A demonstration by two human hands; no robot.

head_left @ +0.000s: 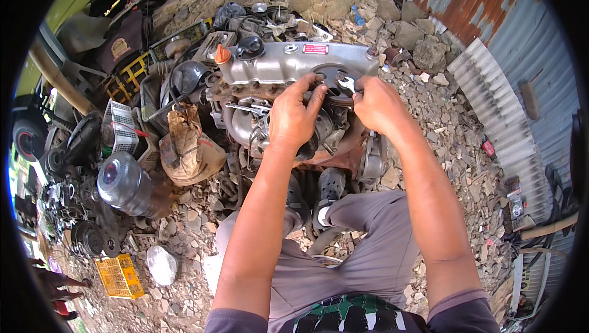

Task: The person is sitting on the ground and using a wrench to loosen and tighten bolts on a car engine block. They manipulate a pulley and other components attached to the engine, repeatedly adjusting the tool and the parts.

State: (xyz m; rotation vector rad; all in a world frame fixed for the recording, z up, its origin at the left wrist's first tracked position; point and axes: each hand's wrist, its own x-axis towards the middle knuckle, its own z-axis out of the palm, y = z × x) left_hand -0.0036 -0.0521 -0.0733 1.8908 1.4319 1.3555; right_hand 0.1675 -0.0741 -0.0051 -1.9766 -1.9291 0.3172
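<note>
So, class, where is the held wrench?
In the head view, just right of upper centre, the held wrench is in the right hand, over the dark pulley.

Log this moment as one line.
left hand: at dark pulley | right hand: gripping wrench | wrench: open end over pulley | pulley: beside silver engine cover

Red label (316, 49) on eng. valve cover (270, 64): pale print in rows, too sm. to read. Dk cloth (127, 36), upper L: pale/reddish emblem (119, 48), lettering illeg. Far R, low: few dk letters (525, 276) near wall, unclear. Red item (488, 148) on gravel (457, 167): markings blurred.
</note>
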